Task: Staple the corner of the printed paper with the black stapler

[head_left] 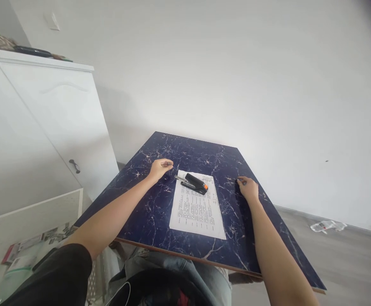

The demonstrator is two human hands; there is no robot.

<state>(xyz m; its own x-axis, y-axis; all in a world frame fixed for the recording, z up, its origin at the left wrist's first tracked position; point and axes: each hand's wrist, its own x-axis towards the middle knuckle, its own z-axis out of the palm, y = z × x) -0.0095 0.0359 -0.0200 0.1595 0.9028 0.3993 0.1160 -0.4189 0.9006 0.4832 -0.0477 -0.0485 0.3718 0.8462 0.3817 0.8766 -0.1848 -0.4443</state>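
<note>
A printed sheet of paper [197,210] lies in the middle of a dark blue marbled tabletop [153,204]. On its far end rests a black stapler [195,183] with an orange tip, its arm hinged up a little. My left hand [160,168] rests on the table just left of the stapler, fingers curled loosely, holding nothing. My right hand [248,188] lies on the table to the right of the paper, fingers curled down against the surface, empty as well.
A white cabinet [45,123] with a dark handle stands at the left, with things on its top. A low white shelf [29,229] with papers sits in front of it. A clear plastic wrapper [327,225] lies on the grey floor at the right. A white wall is behind the table.
</note>
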